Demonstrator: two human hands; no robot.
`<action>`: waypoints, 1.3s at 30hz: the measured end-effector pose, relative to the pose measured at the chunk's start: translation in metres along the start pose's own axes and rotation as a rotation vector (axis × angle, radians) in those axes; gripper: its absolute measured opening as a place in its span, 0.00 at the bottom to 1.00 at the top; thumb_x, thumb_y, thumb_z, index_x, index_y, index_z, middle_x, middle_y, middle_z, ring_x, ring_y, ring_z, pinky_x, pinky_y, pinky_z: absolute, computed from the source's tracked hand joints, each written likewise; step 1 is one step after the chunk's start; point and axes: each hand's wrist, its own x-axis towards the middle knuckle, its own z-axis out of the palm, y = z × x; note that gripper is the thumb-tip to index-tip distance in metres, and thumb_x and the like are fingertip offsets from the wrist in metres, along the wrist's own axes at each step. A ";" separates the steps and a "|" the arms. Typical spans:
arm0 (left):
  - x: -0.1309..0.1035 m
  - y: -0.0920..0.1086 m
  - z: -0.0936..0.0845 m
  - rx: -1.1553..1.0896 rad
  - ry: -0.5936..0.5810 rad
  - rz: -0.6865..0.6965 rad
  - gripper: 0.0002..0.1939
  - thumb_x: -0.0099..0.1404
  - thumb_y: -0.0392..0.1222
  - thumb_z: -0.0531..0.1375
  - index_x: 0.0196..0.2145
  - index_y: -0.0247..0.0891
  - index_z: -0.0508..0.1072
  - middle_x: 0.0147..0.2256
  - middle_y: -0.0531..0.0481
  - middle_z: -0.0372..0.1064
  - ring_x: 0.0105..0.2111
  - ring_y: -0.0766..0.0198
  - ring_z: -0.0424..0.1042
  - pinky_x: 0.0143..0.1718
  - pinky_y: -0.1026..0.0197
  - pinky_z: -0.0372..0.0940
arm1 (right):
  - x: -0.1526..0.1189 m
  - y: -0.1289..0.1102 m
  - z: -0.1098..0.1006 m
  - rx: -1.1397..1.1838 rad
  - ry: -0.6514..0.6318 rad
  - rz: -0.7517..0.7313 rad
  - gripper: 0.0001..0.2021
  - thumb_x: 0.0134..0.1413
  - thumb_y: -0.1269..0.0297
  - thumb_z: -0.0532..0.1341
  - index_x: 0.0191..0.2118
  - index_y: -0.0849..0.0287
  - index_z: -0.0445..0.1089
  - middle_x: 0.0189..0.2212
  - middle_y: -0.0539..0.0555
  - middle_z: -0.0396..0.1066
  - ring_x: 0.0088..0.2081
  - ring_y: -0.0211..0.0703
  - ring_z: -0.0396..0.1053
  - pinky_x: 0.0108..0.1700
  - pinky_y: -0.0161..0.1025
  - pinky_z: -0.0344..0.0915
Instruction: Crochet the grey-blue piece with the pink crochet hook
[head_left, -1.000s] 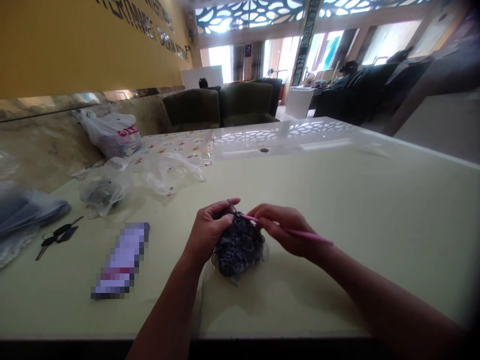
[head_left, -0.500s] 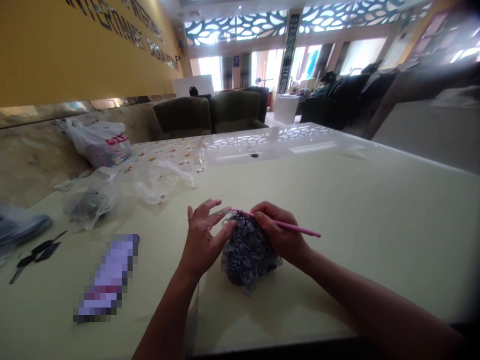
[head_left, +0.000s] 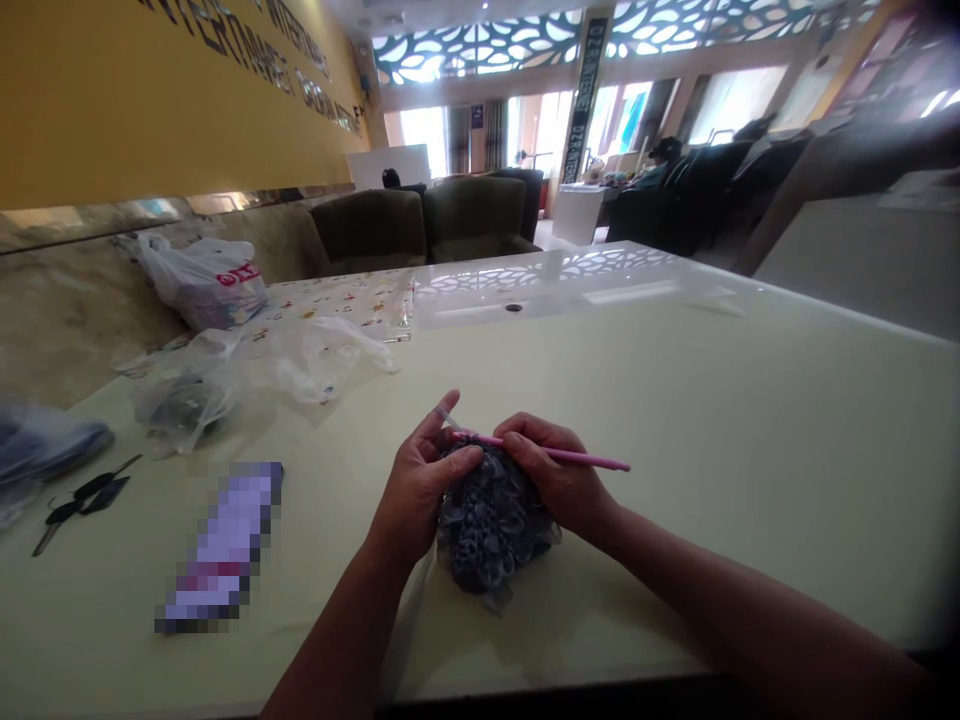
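Crocheting mid-stitch, by look of it: right hand (head_left: 559,480) pinches pink hook (head_left: 555,454), tip at 12 o'clock edge of grey yarn piece (head_left: 487,520). Left hand (head_left: 420,485) clamps piece on table (head_left: 750,420), forefinger raised. Next move likely needs steady yarn tension. Scissors (head_left: 79,497) far at 9 o'clock.

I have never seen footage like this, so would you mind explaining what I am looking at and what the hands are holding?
There is no machine here. The one picture comes from a camera worn on a person's head, looking forward and down, so the two bare arms are the wearer's own. The left hand grips a bundle of dark grey yarn work resting on the pale table. The right hand holds a pink crochet hook, its tip at the bundle's top. To the left lie scissors, a blurred-out flat item and several plastic bags. Armchairs stand behind the table.
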 end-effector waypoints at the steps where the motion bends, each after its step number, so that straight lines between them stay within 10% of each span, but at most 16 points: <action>1: 0.000 0.000 0.000 0.007 -0.002 0.001 0.42 0.54 0.36 0.72 0.64 0.46 0.64 0.35 0.53 0.72 0.34 0.68 0.71 0.43 0.62 0.64 | 0.000 0.000 0.000 -0.009 -0.005 -0.007 0.14 0.60 0.56 0.60 0.28 0.61 0.68 0.22 0.47 0.59 0.25 0.32 0.53 0.25 0.30 0.52; 6: -0.001 0.001 0.001 0.060 0.011 0.026 0.43 0.54 0.36 0.71 0.65 0.48 0.62 0.34 0.54 0.71 0.33 0.68 0.70 0.42 0.62 0.63 | -0.001 0.001 -0.002 -0.148 -0.005 -0.105 0.12 0.62 0.60 0.58 0.29 0.60 0.69 0.21 0.47 0.62 0.23 0.32 0.56 0.24 0.30 0.54; 17: -0.003 -0.001 0.005 0.028 0.000 -0.028 0.35 0.52 0.35 0.72 0.58 0.45 0.72 0.35 0.54 0.70 0.36 0.67 0.70 0.44 0.63 0.64 | 0.016 0.012 -0.020 -0.759 -0.065 -0.834 0.05 0.64 0.68 0.59 0.42 0.60 0.72 0.34 0.53 0.74 0.36 0.38 0.73 0.45 0.38 0.72; 26: -0.003 -0.001 0.002 0.090 -0.043 -0.045 0.38 0.52 0.35 0.71 0.60 0.47 0.70 0.38 0.52 0.73 0.41 0.62 0.73 0.51 0.57 0.63 | 0.013 0.007 -0.018 -0.675 -0.085 -0.745 0.06 0.66 0.68 0.57 0.41 0.59 0.72 0.35 0.54 0.75 0.38 0.38 0.74 0.41 0.35 0.73; 33: -0.002 -0.009 0.012 0.493 0.211 0.243 0.14 0.54 0.37 0.70 0.40 0.41 0.82 0.44 0.48 0.75 0.50 0.57 0.70 0.57 0.58 0.58 | 0.016 0.009 -0.015 -1.093 -0.053 -0.929 0.08 0.66 0.70 0.55 0.36 0.61 0.70 0.29 0.53 0.70 0.31 0.39 0.67 0.50 0.44 0.70; 39: -0.001 -0.009 0.012 0.004 0.088 -0.072 0.32 0.52 0.37 0.71 0.56 0.41 0.74 0.40 0.50 0.77 0.40 0.64 0.73 0.48 0.61 0.65 | 0.004 0.004 -0.006 -1.229 0.092 -0.946 0.07 0.64 0.72 0.55 0.35 0.59 0.69 0.27 0.51 0.68 0.30 0.40 0.63 0.48 0.44 0.69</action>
